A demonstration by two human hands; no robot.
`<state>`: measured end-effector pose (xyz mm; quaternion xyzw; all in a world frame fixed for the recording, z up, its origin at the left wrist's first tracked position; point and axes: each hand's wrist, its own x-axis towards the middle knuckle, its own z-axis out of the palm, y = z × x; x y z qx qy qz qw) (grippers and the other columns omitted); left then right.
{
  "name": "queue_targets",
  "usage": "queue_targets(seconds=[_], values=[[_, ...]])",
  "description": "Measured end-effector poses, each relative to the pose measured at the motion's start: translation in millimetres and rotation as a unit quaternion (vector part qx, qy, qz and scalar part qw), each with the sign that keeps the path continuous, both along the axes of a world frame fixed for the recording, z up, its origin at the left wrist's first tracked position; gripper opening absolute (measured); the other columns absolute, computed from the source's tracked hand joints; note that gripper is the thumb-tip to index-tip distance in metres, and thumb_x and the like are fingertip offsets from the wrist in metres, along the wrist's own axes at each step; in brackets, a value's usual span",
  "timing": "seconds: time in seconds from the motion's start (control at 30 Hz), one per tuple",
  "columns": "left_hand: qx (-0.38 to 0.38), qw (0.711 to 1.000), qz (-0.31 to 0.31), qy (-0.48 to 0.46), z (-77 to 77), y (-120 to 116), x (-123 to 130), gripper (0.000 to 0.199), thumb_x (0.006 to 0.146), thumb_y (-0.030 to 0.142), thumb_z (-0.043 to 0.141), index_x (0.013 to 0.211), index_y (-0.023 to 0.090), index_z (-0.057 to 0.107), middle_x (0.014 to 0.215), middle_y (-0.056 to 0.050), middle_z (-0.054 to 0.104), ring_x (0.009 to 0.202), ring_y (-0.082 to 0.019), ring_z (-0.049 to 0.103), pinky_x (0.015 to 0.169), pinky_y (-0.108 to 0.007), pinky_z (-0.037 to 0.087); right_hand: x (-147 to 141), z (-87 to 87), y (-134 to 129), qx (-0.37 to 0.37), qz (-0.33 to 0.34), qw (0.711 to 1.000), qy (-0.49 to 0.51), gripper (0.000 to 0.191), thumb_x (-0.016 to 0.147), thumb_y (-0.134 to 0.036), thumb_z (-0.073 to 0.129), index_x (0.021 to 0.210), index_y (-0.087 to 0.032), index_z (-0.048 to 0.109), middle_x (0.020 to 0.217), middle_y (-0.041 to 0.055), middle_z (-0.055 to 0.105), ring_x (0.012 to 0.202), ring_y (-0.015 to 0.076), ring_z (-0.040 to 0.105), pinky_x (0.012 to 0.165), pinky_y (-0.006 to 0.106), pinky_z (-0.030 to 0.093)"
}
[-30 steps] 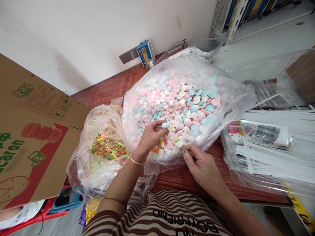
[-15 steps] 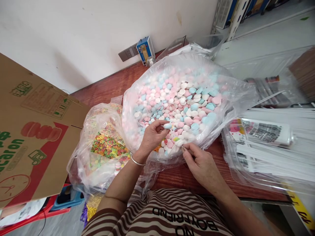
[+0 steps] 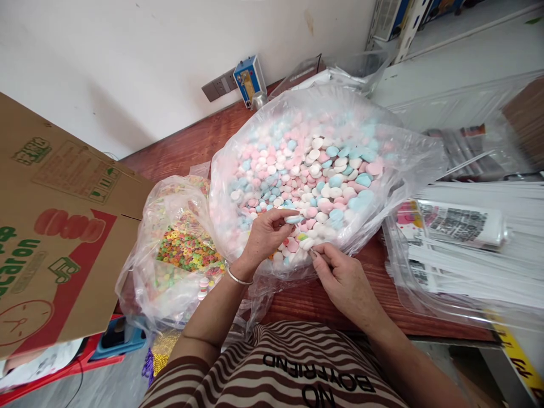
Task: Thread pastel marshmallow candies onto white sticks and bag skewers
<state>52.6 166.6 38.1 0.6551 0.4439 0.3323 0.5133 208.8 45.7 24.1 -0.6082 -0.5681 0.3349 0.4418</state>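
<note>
"Grip, left hand [image 3: 264, 238]?"
"Pale-blue disc [image 3: 293, 219], pinched at thumb and forefinger, long axis roughly crosswise."
"Right hand [image 3: 346, 277]?"
"Narrowed; contents, cannot tell. Below and right of the disc, farther from it. Outward: plastic bag [image 3: 414, 161], pastel pieces [image 3: 335, 180] within."

We can reach down from above over the middle of the large clear bag of pastel discs [image 3: 399, 181]; at its near side, our left hand [image 3: 267, 235] and right hand [image 3: 346, 280] block us. To its left crowds the smaller bead bag [image 3: 155, 300], then the cardboard carton [image 3: 100, 175]; to its right, the clear plastic tray [image 3: 402, 289]. Behind-left, we can pass over wooden tabletop [image 3: 181, 146].
</note>
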Motion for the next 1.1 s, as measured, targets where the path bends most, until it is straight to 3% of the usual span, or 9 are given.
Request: queue_targets(seconds=[0.2, 0.47, 0.6, 0.67, 0.77, 0.87, 0.97, 1.03, 1.1], values=[[0.055, 0.999, 0.003, 0.0, -5.9, -6.5, 1.8, 0.025, 0.082, 0.024, 0.069, 0.105, 0.021, 0.078, 0.101, -0.006, 0.074, 0.081, -0.014, 0.066, 0.073, -0.026, 0.054, -5.1, -1.5, 3.3, -0.003, 0.0, 1.0, 0.014, 0.021, 0.098, -0.03, 0.046, 0.082, -0.022, 0.059, 0.065, -0.0025, 0.059, 0.057, 0.015, 0.053, 0.058, 0.027, 0.039], [0.12, 0.989, -0.04, 0.076, -0.5, -23.2, 2.4, 0.04, 0.084, 0.012, 0.06, 0.117, 0.025, 0.077, 0.098, -0.003, 0.075, 0.088, -0.016, 0.066, 0.081, -0.027, 0.052, -4.3, -6.5, 13.3, 0.012, -0.028, 0.999, 0.038, 0.02, 0.097, -0.034, 0.05, 0.086, -0.021, 0.06, 0.063, -0.0037, 0.056, 0.053, 0.0143, 0.047, 0.056, 0.027, 0.037], [0.059, 0.996, -0.025, 0.056, 1.2, -14.8, -11.0, 0.054, 0.091, 0.02, 0.058, 0.144, 0.029, 0.058, 0.125, -0.006, 0.071, 0.082, -0.013, 0.07, 0.075, -0.025, 0.054, -2.9, -14.0, 16.5, -0.014, -0.027, 0.992, 0.122, 0.025, 0.099, -0.042, 0.051, 0.087, -0.022, 0.06, 0.06, -0.005, 0.05, 0.054, 0.0136, 0.043, 0.053, 0.026, 0.035], [0.085, 0.992, 0.017, 0.088, 1.2, -2.7, -23.3, 0.057, 0.093, 0.021, 0.056, 0.149, 0.029, 0.051, 0.136, -0.009, 0.067, 0.09, -0.015, 0.072, 0.077, -0.026, 0.054, -0.9, -17.3, 16.1, -0.028, -0.034, 0.983, 0.179, 0.028, 0.1, -0.046, 0.051, 0.087, -0.022, 0.059, 0.058, -0.0062, 0.045, 0.052, 0.0127, 0.039, 0.051, 0.025, 0.033], [0.184, 0.949, 0.047, 0.252, 3.0, 16.4, -43.9, 0.04, 0.096, 0.019, 0.051, 0.133, 0.022, 0.066, 0.122, -0.013, 0.072, 0.098, -0.022, 0.07, 0.08, -0.03, 0.051, 2.9, -20.1, 14.1, -0.039, -0.05, 0.973, 0.223, 0.032, 0.098, -0.049, 0.055, 0.082, -0.022, 0.058, 0.058, -0.0068, 0.042, 0.052, 0.0114, 0.037, 0.048, 0.025, 0.03], [0.243, 0.854, 0.062, 0.455, 10.3, 26.8, -58.9, 0.023, 0.096, 0.022, 0.052, 0.102, 0.02, 0.074, 0.103, -0.012, 0.076, 0.09, -0.025, 0.069, 0.074, -0.032, 0.046, 5.3, -19.2, 11.9, -0.042, -0.059, 0.973, 0.217, 0.033, 0.096, -0.049, 0.058, 0.078, -0.021, 0.057, 0.057, -0.0065, 0.043, 0.051, 0.0109, 0.037, 0.048, 0.024, 0.03], [0.26, 0.782, 0.09, 0.559, 19.2, 29.9, -64.6, 0.021, 0.097, 0.028, 0.054, 0.093, 0.021, 0.073, 0.096, -0.011, 0.075, 0.082, -0.025, 0.067, 0.065, -0.032, 0.039, 5.5, -15.8, 10.4, -0.034, -0.066, 0.98, 0.184, 0.029, 0.095, -0.046, 0.058, 0.082, -0.02, 0.061, 0.059, -0.0053, 0.048, 0.052, 0.0114, 0.041, 0.05, 0.024, 0.034], [0.268, 0.774, 0.084, 0.567, 21.3, 31.8, -64.1, 0.02, 0.097, 0.028, 0.055, 0.093, 0.021, 0.074, 0.095, -0.01, 0.073, 0.081, -0.024, 0.065, 0.064, -0.032, 0.037, 5.1, -13.8, 9.9, -0.026, -0.066, 0.987, 0.147, 0.026, 0.094, -0.044, 0.058, 0.086, -0.02, 0.064, 0.061, -0.0043, 0.053, 0.055, 0.0122, 0.044, 0.052, 0.024, 0.037], [0.282, 0.792, 0.048, 0.54, 19.0, 35.0, -61.0, 0.019, 0.096, 0.025, 0.056, 0.093, 0.021, 0.074, 0.096, -0.01, 0.072, 0.086, -0.024, 0.065, 0.068, -0.032, 0.04, 5.0, -12.6, 9.8, -0.019, -0.064, 0.991, 0.112, 0.023, 0.094, -0.041, 0.058, 0.089, -0.02, 0.066, 0.063, -0.0035, 0.056, 0.056, 0.0128, 0.047, 0.055, 0.025, 0.039]])
